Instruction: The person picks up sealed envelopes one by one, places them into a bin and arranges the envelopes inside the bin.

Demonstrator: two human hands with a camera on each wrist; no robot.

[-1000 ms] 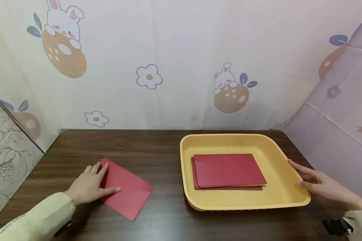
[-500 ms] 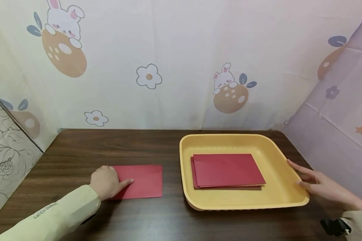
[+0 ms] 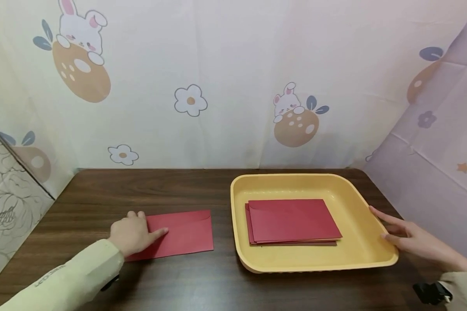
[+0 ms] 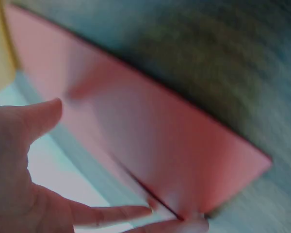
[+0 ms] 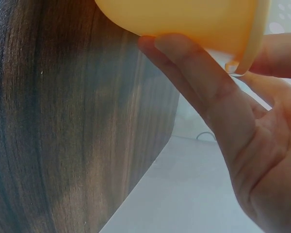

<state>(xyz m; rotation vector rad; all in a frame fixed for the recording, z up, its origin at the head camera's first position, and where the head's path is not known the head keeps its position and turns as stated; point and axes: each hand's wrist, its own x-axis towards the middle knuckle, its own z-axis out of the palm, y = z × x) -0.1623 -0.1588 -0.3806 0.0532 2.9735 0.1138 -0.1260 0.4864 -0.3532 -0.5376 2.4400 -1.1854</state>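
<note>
A red envelope (image 3: 192, 233) lies flap upward on the dark wooden table, its left part under my left hand (image 3: 131, 234). In the left wrist view the thumb (image 4: 46, 116) is stretched out over the envelope, and the extended fingertips meet the paper near its edge. At the right my right hand (image 3: 414, 242) holds the side wall of a yellow plastic tray (image 3: 358, 255), thumb and fingers on either side of its rim. Inside the tray is a stack of red envelopes (image 3: 295, 220), lying flat and slightly offset from each other.
The brown wood-grain table (image 3: 179, 285) spreads between the envelope and the tray. Behind it hangs a pale curtain (image 3: 233, 52) printed with rabbits and flowers. More patterned cloth (image 3: 443, 142) bounds the right side.
The loose envelope has turned from a slant to nearly level and shifted slightly right, moving with my left hand. The right hand and tray stay about where they were.
</note>
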